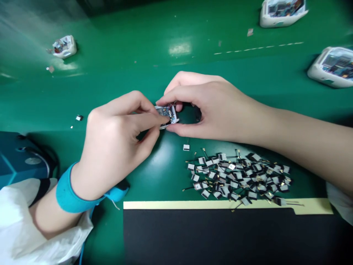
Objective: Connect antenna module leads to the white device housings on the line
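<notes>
Between both hands is a small white-edged device with an exposed circuit board (167, 111), mostly covered by fingers. My right hand (212, 103) is closed on its right end, thumb and fingertips along opposite edges. Bent over from the left, my left hand (118, 129) is closed on the device, one fingertip pressing on the board. Whether a small part lies under that fingertip is hidden. Just below the hands lies a single antenna piece (186, 147), a pale square with a thin lead. A pile of similar antenna pieces (234, 175) spreads below my right forearm.
White housings with open electronics stand at the upper left (64, 47), upper right (282, 13) and right edge (332, 68). A loose antenna piece (79, 117) lies left. A blue wristband (77, 191) circles my left wrist. A black sheet with a yellow strip (165, 205) lies in front.
</notes>
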A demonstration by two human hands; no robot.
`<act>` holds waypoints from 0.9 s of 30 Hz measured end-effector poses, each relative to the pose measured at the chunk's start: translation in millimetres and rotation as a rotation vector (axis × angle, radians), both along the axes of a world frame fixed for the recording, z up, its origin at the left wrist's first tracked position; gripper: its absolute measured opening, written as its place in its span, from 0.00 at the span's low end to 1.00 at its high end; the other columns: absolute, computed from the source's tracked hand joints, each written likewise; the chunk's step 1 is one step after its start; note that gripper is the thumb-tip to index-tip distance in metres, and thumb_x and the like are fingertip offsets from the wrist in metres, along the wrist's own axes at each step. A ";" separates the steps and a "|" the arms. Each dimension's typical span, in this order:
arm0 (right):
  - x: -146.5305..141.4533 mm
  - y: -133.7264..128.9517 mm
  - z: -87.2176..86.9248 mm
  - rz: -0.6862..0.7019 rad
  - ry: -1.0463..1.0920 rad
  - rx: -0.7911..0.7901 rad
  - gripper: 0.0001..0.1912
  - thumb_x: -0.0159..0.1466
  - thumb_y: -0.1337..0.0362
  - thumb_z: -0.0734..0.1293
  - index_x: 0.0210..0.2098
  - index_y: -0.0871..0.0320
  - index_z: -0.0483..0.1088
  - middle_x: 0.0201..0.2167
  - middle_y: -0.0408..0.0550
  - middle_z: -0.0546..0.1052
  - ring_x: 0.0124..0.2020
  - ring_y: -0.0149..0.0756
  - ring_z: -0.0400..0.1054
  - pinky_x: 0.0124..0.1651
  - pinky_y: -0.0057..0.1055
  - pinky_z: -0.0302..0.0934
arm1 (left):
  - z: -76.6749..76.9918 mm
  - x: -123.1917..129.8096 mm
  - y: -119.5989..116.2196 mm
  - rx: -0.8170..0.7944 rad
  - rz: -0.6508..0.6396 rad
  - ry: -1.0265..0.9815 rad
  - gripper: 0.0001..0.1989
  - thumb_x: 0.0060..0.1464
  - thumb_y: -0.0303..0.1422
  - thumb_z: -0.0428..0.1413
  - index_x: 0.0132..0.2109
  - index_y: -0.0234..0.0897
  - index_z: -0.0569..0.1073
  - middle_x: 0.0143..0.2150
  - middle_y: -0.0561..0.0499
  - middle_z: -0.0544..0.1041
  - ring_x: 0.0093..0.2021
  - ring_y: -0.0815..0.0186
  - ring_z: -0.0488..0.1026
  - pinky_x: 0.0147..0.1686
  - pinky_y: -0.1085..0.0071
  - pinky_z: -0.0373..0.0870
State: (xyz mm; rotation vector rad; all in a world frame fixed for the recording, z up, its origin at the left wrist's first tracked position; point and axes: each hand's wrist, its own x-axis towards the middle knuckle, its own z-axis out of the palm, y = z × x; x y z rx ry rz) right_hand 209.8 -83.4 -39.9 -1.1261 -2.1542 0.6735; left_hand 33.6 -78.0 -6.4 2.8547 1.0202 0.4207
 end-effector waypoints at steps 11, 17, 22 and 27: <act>5.0 1.1 -2.6 0.069 -0.026 0.032 0.14 0.53 0.61 0.66 0.39 0.58 0.66 0.36 0.42 0.67 0.35 0.28 0.64 0.38 0.29 0.61 | -0.1 -2.3 1.7 0.007 -0.034 0.038 0.09 0.53 0.30 0.48 0.35 0.41 0.73 0.33 0.55 0.70 0.31 0.72 0.68 0.29 0.75 0.63; 19.0 -0.7 4.7 0.148 -0.037 -0.004 0.09 0.61 0.65 0.57 0.41 0.59 0.63 0.40 0.47 0.66 0.42 0.30 0.61 0.44 0.31 0.59 | -4.1 -3.6 3.3 0.044 -0.091 0.042 0.11 0.54 0.31 0.47 0.35 0.38 0.74 0.32 0.51 0.70 0.32 0.69 0.68 0.30 0.73 0.66; 28.4 -12.4 17.9 -0.064 -0.412 0.171 0.13 0.63 0.61 0.53 0.37 0.61 0.65 0.41 0.54 0.65 0.44 0.38 0.59 0.47 0.38 0.56 | -4.7 -4.5 2.3 0.082 -0.113 0.058 0.12 0.56 0.29 0.45 0.34 0.35 0.73 0.31 0.49 0.68 0.31 0.69 0.66 0.30 0.74 0.65; 35.0 -28.9 23.6 -0.047 -0.587 0.120 0.11 0.60 0.58 0.58 0.31 0.60 0.64 0.27 0.48 0.68 0.29 0.33 0.62 0.31 0.29 0.59 | -5.2 -6.9 1.7 0.036 -0.108 0.048 0.11 0.55 0.28 0.46 0.35 0.35 0.73 0.31 0.49 0.68 0.32 0.68 0.65 0.31 0.72 0.66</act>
